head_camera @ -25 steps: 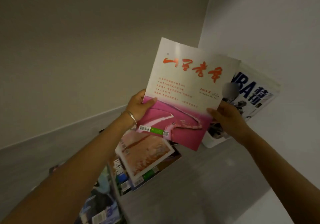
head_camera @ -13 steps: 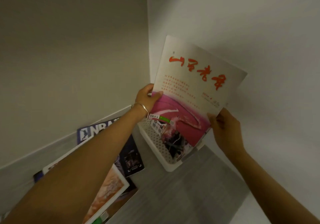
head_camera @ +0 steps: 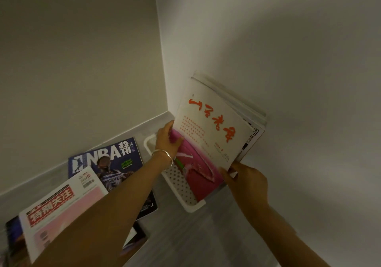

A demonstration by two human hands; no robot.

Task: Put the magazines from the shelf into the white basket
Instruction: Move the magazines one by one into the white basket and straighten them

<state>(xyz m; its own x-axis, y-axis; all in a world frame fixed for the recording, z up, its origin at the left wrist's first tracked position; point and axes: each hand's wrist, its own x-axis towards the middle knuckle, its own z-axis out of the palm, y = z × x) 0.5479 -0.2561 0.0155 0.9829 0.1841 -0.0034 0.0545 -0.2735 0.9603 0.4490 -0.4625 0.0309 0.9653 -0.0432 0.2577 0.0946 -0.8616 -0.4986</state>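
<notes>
Gripping the red-titled mag (head_camera: 210, 126) w/ left hand (head_camera: 167, 142) & right hand (head_camera: 246, 181) (now lowered into white basket (head_camera: 193, 207)).

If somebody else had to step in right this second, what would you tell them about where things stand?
Left hand grips the left edge of the pink-and-white magazine; right hand holds its lower right corner.
The magazine's lower end is at the white basket in the corner of the shelf; I cannot tell whether it is seated.
Done: a few magazines stand in the basket, leaning on the wall.
Left: release this one, then move the NBA magazine, the red-titled magazine and the dark ones beneath them.
</notes>
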